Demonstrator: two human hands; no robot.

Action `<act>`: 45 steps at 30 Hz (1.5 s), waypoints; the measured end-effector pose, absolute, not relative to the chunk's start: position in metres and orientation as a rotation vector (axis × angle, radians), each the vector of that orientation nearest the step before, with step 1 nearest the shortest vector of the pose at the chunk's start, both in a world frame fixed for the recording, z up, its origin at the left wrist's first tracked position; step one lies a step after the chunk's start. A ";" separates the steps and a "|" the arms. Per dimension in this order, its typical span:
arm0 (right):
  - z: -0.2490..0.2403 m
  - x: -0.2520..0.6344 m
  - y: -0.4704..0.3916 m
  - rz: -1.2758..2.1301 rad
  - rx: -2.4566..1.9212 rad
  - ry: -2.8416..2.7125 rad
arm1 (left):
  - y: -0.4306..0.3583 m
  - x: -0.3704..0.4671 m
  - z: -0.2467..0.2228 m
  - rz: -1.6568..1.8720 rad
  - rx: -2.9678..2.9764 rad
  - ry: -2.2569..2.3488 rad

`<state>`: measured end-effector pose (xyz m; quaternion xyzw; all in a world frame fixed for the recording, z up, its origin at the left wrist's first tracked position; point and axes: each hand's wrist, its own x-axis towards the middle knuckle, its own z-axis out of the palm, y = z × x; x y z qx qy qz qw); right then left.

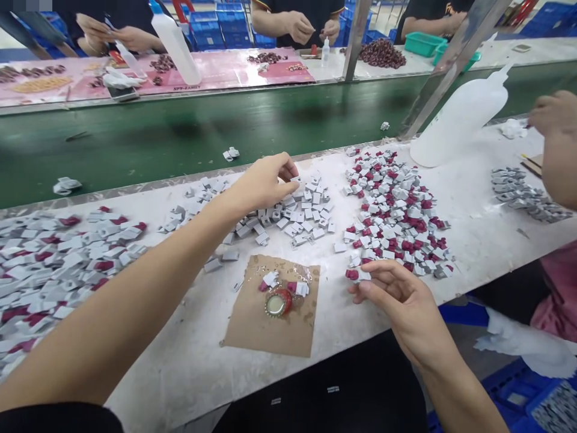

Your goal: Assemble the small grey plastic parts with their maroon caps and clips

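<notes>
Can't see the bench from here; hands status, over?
Left hand at grey pieces, grip unclear. Right hand holding a grey-and-maroon piece. Bottle cap on brown sheet, left of right hand.

We see a plain black sleeve (pixel 54 418) on our left arm (pixel 148 307), its edge giving way to bare forearm; the left hand (pixel 268 180), right hand (pixel 403 304) and right forearm (pixel 460 385) are likewise bare. Black cloth (pixel 374 385) covering our lap bears two small whitish markings (pixel 332 390), illegible here.
</notes>
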<state>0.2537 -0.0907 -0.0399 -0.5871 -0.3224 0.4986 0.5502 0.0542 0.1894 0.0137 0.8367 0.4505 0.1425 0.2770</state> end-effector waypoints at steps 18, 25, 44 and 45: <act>-0.042 0.243 -0.103 1.114 -1.566 -0.990 | 0.005 -0.085 0.003 0.641 1.392 1.573; -0.040 0.247 -0.115 0.836 -1.598 -1.468 | -0.019 -0.089 -0.011 0.749 1.427 1.637; -0.012 0.184 -0.081 0.809 -1.293 -1.602 | -0.026 -0.060 -0.017 0.793 1.222 1.353; -0.012 0.183 -0.080 0.795 -1.289 -1.614 | -0.026 -0.060 -0.017 0.788 1.217 1.342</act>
